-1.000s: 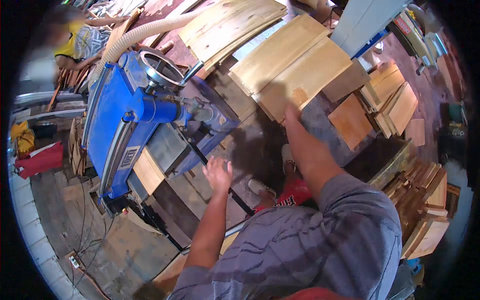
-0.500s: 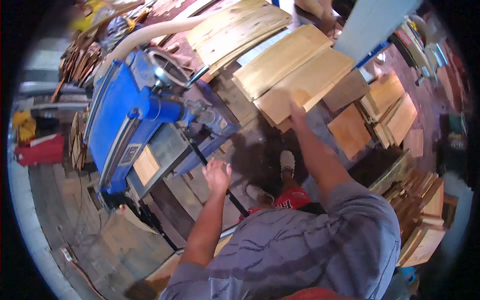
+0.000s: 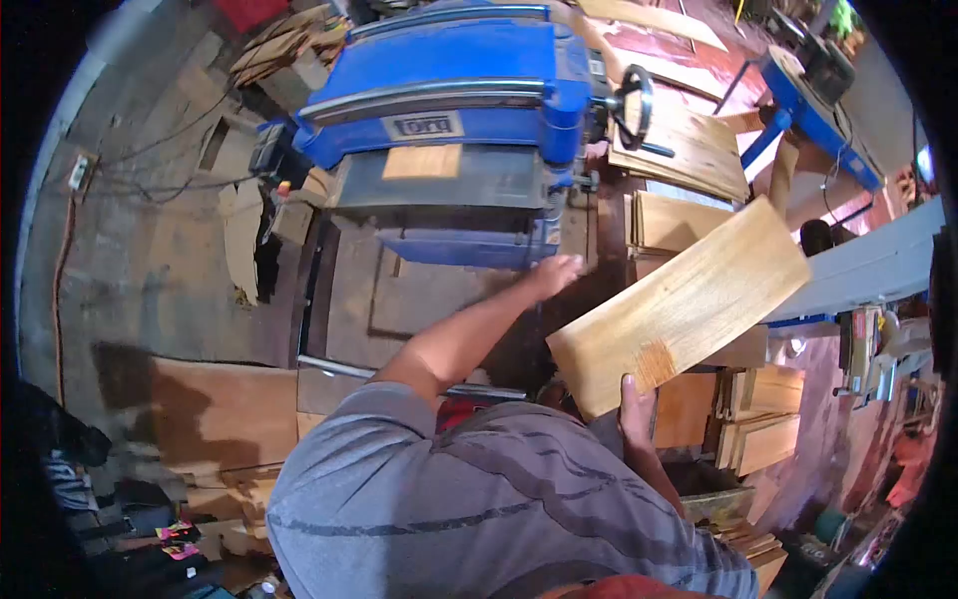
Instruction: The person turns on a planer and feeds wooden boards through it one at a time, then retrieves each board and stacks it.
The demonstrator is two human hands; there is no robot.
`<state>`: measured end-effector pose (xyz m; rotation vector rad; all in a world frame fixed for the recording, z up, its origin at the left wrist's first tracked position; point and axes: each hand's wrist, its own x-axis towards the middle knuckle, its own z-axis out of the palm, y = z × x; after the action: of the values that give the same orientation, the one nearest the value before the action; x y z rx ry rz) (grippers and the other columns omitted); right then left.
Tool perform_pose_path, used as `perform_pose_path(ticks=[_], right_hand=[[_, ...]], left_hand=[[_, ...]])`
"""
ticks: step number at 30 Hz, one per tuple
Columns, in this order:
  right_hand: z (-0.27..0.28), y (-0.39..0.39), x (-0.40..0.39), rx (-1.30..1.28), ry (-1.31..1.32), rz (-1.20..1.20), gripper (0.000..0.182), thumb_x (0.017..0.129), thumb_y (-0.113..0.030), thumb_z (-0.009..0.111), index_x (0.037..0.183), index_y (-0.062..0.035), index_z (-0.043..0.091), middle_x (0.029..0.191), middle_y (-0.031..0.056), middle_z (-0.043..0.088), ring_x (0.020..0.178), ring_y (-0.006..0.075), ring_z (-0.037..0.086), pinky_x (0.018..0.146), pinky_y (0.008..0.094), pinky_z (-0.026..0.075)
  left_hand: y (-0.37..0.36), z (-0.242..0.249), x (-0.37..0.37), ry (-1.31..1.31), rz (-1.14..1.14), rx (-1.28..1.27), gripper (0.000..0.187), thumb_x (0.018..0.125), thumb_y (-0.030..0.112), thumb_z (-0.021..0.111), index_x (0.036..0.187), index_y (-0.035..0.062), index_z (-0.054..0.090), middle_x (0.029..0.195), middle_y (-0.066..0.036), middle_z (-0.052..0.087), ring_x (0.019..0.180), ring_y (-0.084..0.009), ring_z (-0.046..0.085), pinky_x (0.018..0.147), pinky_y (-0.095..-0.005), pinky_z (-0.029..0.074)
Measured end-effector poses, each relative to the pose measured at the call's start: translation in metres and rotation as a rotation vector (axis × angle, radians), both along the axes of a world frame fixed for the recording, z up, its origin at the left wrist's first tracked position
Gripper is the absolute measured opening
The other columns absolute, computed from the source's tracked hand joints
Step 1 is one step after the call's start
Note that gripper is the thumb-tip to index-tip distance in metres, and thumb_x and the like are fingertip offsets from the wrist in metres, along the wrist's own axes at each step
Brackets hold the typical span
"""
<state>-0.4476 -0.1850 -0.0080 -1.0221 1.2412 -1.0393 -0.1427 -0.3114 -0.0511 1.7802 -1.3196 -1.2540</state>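
My right hand (image 3: 636, 411) grips a light wooden board (image 3: 689, 304) at its near edge, thumb on top and the other fingers hidden underneath. The board is tilted in the air and has a rough darker patch near the thumb. My left hand (image 3: 557, 277) is bare, its fingers loosely stretched toward the board but apart from it. Just beyond that hand stands a blue thickness planer (image 3: 439, 70) with a handwheel (image 3: 635, 108) on its right side. A short piece of wood (image 3: 423, 162) shows on the planer's bed, partly under the machine.
Stacked boards (image 3: 679, 150) lie right of the planer, with more boards (image 3: 763, 399) at lower right. Another blue machine (image 3: 818, 120) stands at the far right. Cables (image 3: 150, 185) run along the floor at left. Scrap wood (image 3: 284, 45) is piled behind the planer.
My view has turned left toward the planer. My right hand, earlier at the board stack, now holds a board up. My left hand stays in front of the planer.
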Motion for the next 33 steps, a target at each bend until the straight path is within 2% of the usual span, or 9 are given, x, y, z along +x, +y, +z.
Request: perform_pose_path(ticks=[2,6,8,12,16,22,24,27,33], right_hand=[[0.026,0.015,0.007,-0.118,0.269,0.352,0.037,0.097,-0.015,0.055,0.13,0.0033,0.051,0.119,0.0106,0.061,0.108,0.0189,0.058,0.094,0.0355,0.046],[0.046,0.049,0.076,-0.107,0.111,0.425,0.029,0.094,-0.015,0.06,0.118,0.0019,0.06,0.112,0.0071,0.065,0.101,0.0154,0.06,0.089,0.0311,0.047],[0.051,0.061,0.118,-0.03,0.085,0.52,0.031,0.094,-0.015,0.061,0.121,0.0015,0.058,0.112,0.0068,0.065,0.101,0.0158,0.06,0.09,0.0317,0.048],[0.036,0.091,0.213,0.106,-0.001,0.544,0.034,0.097,-0.013,0.059,0.127,0.0011,0.054,0.116,0.0079,0.064,0.104,0.0163,0.059,0.092,0.0315,0.047],[0.003,0.105,0.267,0.258,-0.127,0.632,0.037,0.098,-0.018,0.06,0.13,0.0002,0.051,0.118,0.0093,0.063,0.107,0.018,0.059,0.093,0.0339,0.047],[-0.017,0.093,0.315,0.517,-0.183,0.57,0.038,0.099,-0.027,0.057,0.127,-0.0009,0.052,0.117,0.0109,0.064,0.106,0.0213,0.061,0.092,0.038,0.049],[-0.017,0.081,0.333,0.552,-0.241,0.538,0.039,0.1,-0.028,0.056,0.127,-0.0007,0.053,0.114,0.0123,0.065,0.101,0.0237,0.063,0.088,0.0399,0.052],[-0.027,0.055,0.353,0.482,-0.193,0.561,0.04,0.1,-0.029,0.056,0.127,-0.0003,0.052,0.113,0.0136,0.065,0.097,0.0256,0.064,0.085,0.0415,0.053],[-0.019,0.052,0.375,0.503,-0.201,0.51,0.041,0.099,-0.028,0.057,0.128,0.0005,0.053,0.116,0.0151,0.064,0.101,0.0267,0.063,0.087,0.042,0.052]], left_hand=[[0.029,0.024,0.001,0.341,-0.167,-0.169,0.036,0.1,0.033,0.048,0.111,0.0026,0.064,0.106,-0.01,0.068,0.103,-0.0212,0.062,0.091,-0.0348,0.046],[0.143,0.098,0.027,0.522,-0.187,-0.253,0.034,0.101,0.026,0.05,0.12,-0.0004,0.059,0.108,-0.005,0.065,0.097,-0.0132,0.059,0.089,-0.0336,0.048],[0.187,0.081,0.059,0.462,0.187,-0.369,0.032,0.099,0.022,0.055,0.122,0.0003,0.058,0.106,-0.003,0.064,0.094,-0.0117,0.059,0.085,-0.0331,0.05],[0.258,0.068,0.127,0.048,0.621,-0.179,0.045,0.088,0.038,0.064,0.103,-0.0041,0.067,0.088,-0.019,0.071,0.077,-0.0283,0.069,0.071,-0.0418,0.052],[0.3,0.004,0.184,-0.001,0.689,-0.176,0.051,0.087,0.042,0.063,0.102,-0.0067,0.065,0.089,-0.024,0.07,0.087,-0.0377,0.068,0.077,-0.0452,0.051],[0.309,0.015,0.191,-0.378,0.633,-0.277,0.071,0.083,0.04,0.068,0.135,-0.0031,0.048,0.135,-0.029,0.05,0.125,-0.0419,0.049,0.104,-0.0472,0.039],[0.32,0.038,0.182,-0.778,0.21,-0.371,0.089,0.074,0.047,0.074,0.144,0.0025,0.04,0.147,-0.026,0.038,0.138,-0.0404,0.034,0.112,-0.0552,0.026],[0.349,0.059,0.169,-0.714,-0.197,-0.344,0.1,0.07,0.054,0.077,0.148,0.0069,0.035,0.154,-0.022,0.028,0.145,-0.0383,0.021,0.114,-0.0618,0.015],[0.322,0.054,0.191,-0.76,-0.265,-0.279,0.108,0.062,0.055,0.081,0.151,0.0171,0.033,0.157,-0.02,0.022,0.147,-0.038,0.017,0.116,-0.0613,0.009]])
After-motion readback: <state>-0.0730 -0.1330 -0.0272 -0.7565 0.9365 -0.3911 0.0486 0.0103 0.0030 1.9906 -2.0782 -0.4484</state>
